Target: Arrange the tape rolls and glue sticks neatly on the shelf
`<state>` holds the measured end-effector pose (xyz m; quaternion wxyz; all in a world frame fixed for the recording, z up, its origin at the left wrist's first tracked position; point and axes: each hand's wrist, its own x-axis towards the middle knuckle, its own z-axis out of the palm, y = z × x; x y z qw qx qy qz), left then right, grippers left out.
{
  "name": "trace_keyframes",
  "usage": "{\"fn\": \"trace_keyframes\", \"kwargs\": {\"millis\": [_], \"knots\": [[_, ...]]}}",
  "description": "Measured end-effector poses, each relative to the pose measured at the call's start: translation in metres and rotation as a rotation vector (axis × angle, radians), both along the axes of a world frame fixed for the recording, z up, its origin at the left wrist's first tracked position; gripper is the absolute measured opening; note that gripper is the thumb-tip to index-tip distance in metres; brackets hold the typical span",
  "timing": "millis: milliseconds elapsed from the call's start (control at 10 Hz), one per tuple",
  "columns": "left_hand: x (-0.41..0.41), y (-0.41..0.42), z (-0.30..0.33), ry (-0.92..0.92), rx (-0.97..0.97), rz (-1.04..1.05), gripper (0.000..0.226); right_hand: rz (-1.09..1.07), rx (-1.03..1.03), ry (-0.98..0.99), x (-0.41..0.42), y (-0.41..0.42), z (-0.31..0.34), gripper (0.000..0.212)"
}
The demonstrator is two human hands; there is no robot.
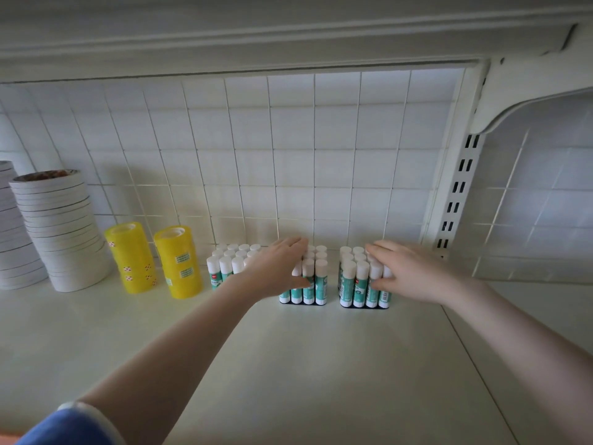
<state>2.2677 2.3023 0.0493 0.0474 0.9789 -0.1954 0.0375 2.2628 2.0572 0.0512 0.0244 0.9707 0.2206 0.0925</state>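
I am working on the shelf (321,364), nearest items first. My left hand (282,268) is gripping the middle glue stick pack (309,281), thumb on its front, fingers over the caps. My right hand (414,271) is holding the right glue stick pack (359,281) the same way. A gap is separating the two packs. I judge the step is closing them up: keeping both bases flat, sliding evenly, aligning front edges with the left glue stick pack (229,261). Further left, yellow tape rolls (157,261) and white tape rolls (64,229) are standing stacked.
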Motion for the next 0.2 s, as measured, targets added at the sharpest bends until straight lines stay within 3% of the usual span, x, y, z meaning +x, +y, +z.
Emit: {"fn": "trace_keyframes", "kwargs": {"millis": [200], "knots": [[-0.028, 0.014, 0.001, -0.207, 0.001, 0.073, 0.065, -0.074, 0.005, -0.173, -0.012, 0.016, -0.003, 0.038]]}}
